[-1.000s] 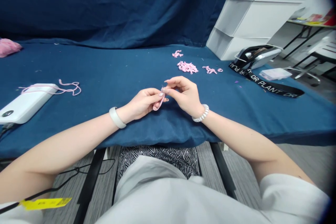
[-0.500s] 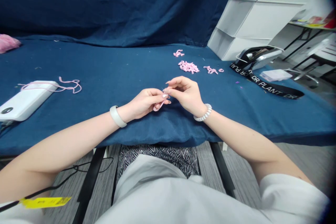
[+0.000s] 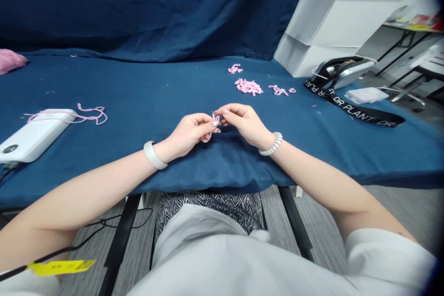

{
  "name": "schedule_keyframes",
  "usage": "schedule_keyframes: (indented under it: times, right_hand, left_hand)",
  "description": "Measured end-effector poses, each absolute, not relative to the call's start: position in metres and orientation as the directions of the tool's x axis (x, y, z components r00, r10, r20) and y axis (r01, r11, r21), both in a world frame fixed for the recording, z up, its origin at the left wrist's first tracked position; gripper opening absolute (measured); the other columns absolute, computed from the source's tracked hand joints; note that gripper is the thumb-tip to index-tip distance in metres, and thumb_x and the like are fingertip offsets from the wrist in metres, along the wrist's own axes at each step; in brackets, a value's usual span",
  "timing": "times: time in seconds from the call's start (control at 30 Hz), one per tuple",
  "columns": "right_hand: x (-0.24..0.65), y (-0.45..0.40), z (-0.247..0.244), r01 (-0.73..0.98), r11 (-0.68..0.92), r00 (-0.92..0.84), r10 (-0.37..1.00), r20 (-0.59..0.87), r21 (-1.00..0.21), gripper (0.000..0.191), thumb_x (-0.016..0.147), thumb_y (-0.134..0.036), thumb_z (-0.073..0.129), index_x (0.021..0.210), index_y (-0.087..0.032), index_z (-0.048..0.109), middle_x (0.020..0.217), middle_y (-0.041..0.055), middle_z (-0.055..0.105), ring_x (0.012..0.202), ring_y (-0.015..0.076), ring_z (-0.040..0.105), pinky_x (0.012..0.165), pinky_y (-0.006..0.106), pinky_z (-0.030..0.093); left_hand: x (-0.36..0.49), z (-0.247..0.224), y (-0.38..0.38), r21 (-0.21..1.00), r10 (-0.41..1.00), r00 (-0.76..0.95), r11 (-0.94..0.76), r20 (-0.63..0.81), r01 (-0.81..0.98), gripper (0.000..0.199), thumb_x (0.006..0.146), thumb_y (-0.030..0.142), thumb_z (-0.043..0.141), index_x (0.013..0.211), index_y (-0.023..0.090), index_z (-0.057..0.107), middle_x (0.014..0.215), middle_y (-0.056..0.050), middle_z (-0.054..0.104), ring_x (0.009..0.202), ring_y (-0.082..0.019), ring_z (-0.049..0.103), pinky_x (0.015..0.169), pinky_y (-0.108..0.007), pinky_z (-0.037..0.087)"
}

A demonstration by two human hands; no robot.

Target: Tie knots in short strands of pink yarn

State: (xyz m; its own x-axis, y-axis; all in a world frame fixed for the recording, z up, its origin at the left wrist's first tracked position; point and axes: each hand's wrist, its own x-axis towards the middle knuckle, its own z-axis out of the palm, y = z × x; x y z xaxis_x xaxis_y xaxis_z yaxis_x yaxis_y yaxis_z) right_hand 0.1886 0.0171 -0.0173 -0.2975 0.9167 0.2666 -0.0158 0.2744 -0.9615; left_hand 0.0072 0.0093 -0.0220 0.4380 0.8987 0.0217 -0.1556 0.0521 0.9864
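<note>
My left hand (image 3: pixel 192 134) pinches a short loop of pink yarn (image 3: pixel 208 138) between thumb and fingers, above the front part of the blue-covered table. Its loose end hangs below the fingers. Fingertips touching those of the left, my right hand (image 3: pixel 244 121) is closed in a pinch at the yarn's top; whether it grips the yarn itself or some small thin thing there is too fine to make out. Beyond the hands lie a pile of small pink yarn pieces (image 3: pixel 248 87), a smaller cluster (image 3: pixel 235 69) behind it and a few loose pieces (image 3: pixel 278 90) to the right.
At the left, a white power bank (image 3: pixel 41 136) has a length of pink yarn (image 3: pixel 93 118) draped across it. A pink fluffy bundle (image 3: pixel 12 60) is at the far left. To the right are a lettered black strap (image 3: pixel 360 113), a clear case (image 3: pixel 366 95) and white boxes (image 3: pixel 312 32).
My right fingertips have come down and slightly left, closer to the left ones. The yarn in my left hand has shifted and now shows a loop at the fingertips.
</note>
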Motion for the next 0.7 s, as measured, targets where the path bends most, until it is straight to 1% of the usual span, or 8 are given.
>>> schedule_keyframes:
  times: [0.1, 0.2, 0.33, 0.43, 0.53, 0.7]
  right_hand:
    - [0.189, 0.015, -0.012, 0.062, 0.299, -0.335, 0.905, 0.262, -0.952, 0.037, 0.077, -0.051, 0.069, 0.081, -0.014, 0.069, 0.081, 0.0042, 0.068, 0.071, 0.0104, 0.057, 0.071, 0.025, 0.048]
    - [0.191, 0.011, -0.006, 0.154, 0.351, -0.372, 0.887, 0.275, -0.924, 0.032, 0.078, -0.045, 0.069, 0.08, -0.013, 0.068, 0.082, 0.0054, 0.069, 0.073, 0.0126, 0.059, 0.073, 0.028, 0.048]
    - [0.192, 0.009, -0.004, 0.239, 0.393, -0.38, 0.879, 0.287, -0.888, 0.023, 0.077, -0.036, 0.068, 0.079, -0.013, 0.068, 0.085, 0.0065, 0.068, 0.073, 0.0138, 0.06, 0.072, 0.029, 0.049]
    - [0.191, 0.009, -0.006, 0.28, 0.401, -0.368, 0.884, 0.288, -0.872, 0.018, 0.078, -0.031, 0.066, 0.076, -0.013, 0.067, 0.085, 0.0068, 0.068, 0.073, 0.014, 0.059, 0.072, 0.029, 0.048]
    - [0.19, 0.01, -0.007, 0.311, 0.4, -0.374, 0.886, 0.276, -0.862, 0.017, 0.081, -0.029, 0.062, 0.076, -0.013, 0.064, 0.081, 0.0059, 0.067, 0.072, 0.0137, 0.058, 0.072, 0.029, 0.047]
    - [0.19, 0.01, -0.009, 0.332, 0.396, -0.378, 0.887, 0.264, -0.856, 0.018, 0.085, -0.028, 0.056, 0.077, -0.012, 0.06, 0.077, 0.0046, 0.064, 0.069, 0.0124, 0.055, 0.071, 0.029, 0.046]
  left_hand:
    - [0.007, -0.021, 0.009, 0.993, 0.908, 0.419, 0.018, 0.033, -0.118, 0.026, 0.07, 0.033, 0.079, 0.071, 0.012, 0.064, 0.066, -0.002, 0.065, 0.047, -0.003, 0.049, 0.047, -0.017, 0.037]
    - [0.008, -0.02, 0.008, 0.998, 0.912, 0.41, -0.01, 0.032, -0.057, 0.025, 0.071, 0.034, 0.077, 0.072, 0.011, 0.067, 0.068, -0.003, 0.067, 0.048, -0.004, 0.049, 0.047, -0.018, 0.038]
    - [0.008, -0.022, 0.008, 1.0, 0.911, 0.413, -0.011, 0.009, 0.001, 0.022, 0.072, 0.031, 0.075, 0.07, 0.01, 0.067, 0.063, -0.003, 0.064, 0.048, -0.005, 0.049, 0.047, -0.018, 0.039]
    - [0.009, -0.023, 0.008, 1.0, 0.907, 0.42, -0.001, -0.009, 0.024, 0.02, 0.073, 0.029, 0.073, 0.07, 0.01, 0.067, 0.059, -0.002, 0.062, 0.047, -0.005, 0.049, 0.047, -0.018, 0.038]
    - [0.01, -0.024, 0.009, 0.999, 0.905, 0.426, 0.002, -0.017, 0.035, 0.021, 0.074, 0.03, 0.073, 0.07, 0.01, 0.068, 0.057, -0.002, 0.06, 0.047, -0.005, 0.049, 0.047, -0.017, 0.038]
    - [0.011, -0.022, 0.008, 0.999, 0.905, 0.423, 0.029, -0.033, 0.015, 0.025, 0.071, 0.033, 0.077, 0.071, 0.01, 0.068, 0.062, -0.003, 0.064, 0.047, -0.005, 0.051, 0.047, -0.017, 0.04]
